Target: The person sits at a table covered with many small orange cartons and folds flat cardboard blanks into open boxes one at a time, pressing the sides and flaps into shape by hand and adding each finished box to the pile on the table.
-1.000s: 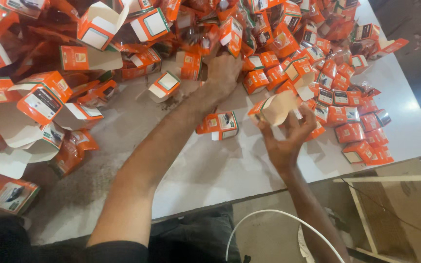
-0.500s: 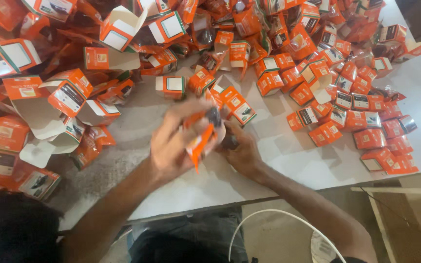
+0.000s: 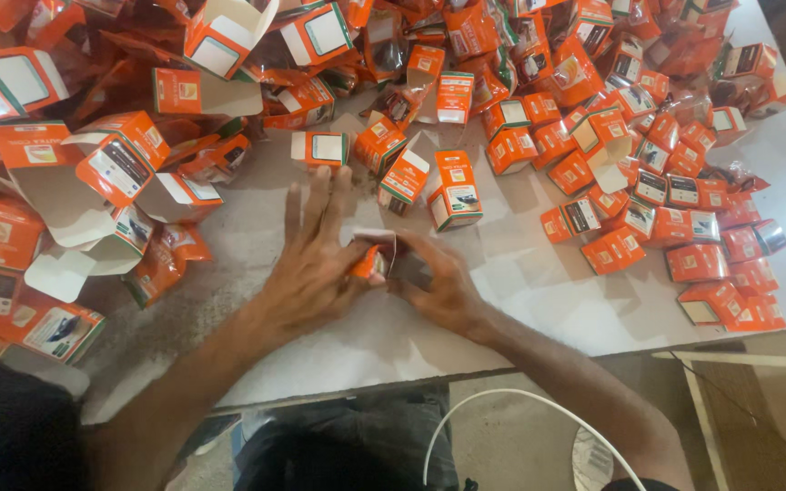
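1. the box (image 3: 373,262), small and orange with a pale flap standing up at its top, sits low over the tabletop (image 3: 520,300) near the front edge, pinched between both hands.
2. the left hand (image 3: 307,268) lies over the box's left side; its thumb presses the box while the long fingers (image 3: 320,195) stretch out flat and spread, so this hand is more bracing than wrapped round.
3. the right hand (image 3: 443,282) is curled at the box's right side, fingers bent in and gripping the flap end; what lies under the palm is hidden.
4. progress, as a judgement: the box looks part-folded, body formed but top flap not tucked in, so this one is unfinished.
5. just beyond the hands stand a few closed boxes (image 3: 452,191), upright or tipped, apart from the one in hand.
6. to the right a spread of small shut boxes (image 3: 698,264) lies in a loose field, which reads as finished work.
7. to the left and along the back a heap of larger open cartons (image 3: 120,173) with loose white flaps piles up, much of it looking not yet closed.
8. a white cable (image 3: 511,400) loops below the tabletop edge.
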